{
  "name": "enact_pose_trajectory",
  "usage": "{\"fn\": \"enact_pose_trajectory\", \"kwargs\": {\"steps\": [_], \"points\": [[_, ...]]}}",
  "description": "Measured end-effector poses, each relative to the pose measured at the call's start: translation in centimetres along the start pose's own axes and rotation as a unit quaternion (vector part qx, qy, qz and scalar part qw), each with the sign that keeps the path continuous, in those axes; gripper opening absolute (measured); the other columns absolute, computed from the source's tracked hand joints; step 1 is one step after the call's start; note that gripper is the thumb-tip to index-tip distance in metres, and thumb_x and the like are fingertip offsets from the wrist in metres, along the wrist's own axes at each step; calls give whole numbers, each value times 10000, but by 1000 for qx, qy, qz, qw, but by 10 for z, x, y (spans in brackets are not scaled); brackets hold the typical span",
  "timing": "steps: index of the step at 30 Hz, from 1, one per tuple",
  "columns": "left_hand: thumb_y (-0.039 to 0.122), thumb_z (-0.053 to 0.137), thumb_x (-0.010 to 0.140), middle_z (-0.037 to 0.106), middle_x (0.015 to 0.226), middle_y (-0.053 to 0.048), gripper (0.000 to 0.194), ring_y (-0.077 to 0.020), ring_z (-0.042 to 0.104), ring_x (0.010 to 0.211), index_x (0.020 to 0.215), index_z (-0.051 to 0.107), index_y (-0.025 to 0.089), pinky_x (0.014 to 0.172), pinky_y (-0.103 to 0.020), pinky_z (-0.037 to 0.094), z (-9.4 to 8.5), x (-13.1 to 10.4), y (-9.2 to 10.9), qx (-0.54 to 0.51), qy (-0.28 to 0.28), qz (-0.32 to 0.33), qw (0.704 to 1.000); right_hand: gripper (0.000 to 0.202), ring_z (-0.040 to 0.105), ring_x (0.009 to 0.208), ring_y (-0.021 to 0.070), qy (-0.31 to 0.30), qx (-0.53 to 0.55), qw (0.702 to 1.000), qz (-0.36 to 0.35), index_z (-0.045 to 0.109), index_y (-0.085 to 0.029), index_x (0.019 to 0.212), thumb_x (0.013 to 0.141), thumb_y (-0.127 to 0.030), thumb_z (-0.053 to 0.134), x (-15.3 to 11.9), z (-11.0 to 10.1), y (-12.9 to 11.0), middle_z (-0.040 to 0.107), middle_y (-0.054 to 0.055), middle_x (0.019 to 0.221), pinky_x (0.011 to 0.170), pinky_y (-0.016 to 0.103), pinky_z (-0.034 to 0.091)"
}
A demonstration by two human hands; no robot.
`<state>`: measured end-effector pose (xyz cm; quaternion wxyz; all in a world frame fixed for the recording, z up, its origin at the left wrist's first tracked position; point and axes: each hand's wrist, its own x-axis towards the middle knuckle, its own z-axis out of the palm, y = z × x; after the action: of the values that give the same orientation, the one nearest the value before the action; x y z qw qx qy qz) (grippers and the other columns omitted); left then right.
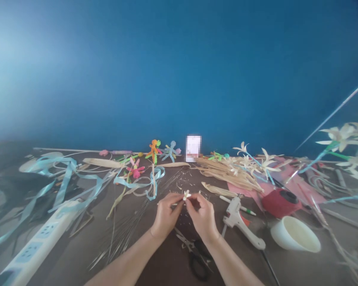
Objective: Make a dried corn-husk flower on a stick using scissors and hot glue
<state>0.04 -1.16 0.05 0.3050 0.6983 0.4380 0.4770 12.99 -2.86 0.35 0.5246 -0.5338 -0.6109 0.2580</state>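
Observation:
A small cream-white flower is pinched between both hands at the middle of the dark table. My left hand has its thumb and fingertips closed on the flower's left side. On the other side, the fingertips of my right hand hold it too. A thin pale stick shows by my left fingers. Below the hands, partly behind my right wrist, lie scissors with black handles. Pale scraps are scattered just beyond the fingers.
A white glue gun, a white cup and a red object are at the right. Dried husks lie behind. At left are a power strip, blue ribbon and thin wires. White flowers stand far right.

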Motion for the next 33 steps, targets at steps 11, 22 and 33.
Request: {"fn": "enact_pose_trajectory", "kwargs": {"steps": [11,22,33], "points": [[232,536,771,668,771,-58,177,-169,604,721,863,683,199,655,-277,477,-1,-1,-4,-10,17,-5,1000,111,608,642,160,-10,8,1000,-14,595,-181,795,772,-206,490,-2,0,0,649,32,730,640,257,481],[245,534,775,677,750,-57,185,-168,608,695,864,690,200,636,-270,472,-2,-2,-5,8,17,-2,1000,128,603,675,166,-17,-2,1000,-19,599,-185,808,779,-186,474,-2,0,1,643,38,750,660,272,481],[272,549,760,685,815,-78,184,-188,619,758,841,691,188,698,-314,490,-2,0,-9,-29,19,-10,999,125,601,691,167,-13,12,999,-43,599,-185,782,767,-182,475,-1,-1,-1,633,38,746,665,273,483]]}}
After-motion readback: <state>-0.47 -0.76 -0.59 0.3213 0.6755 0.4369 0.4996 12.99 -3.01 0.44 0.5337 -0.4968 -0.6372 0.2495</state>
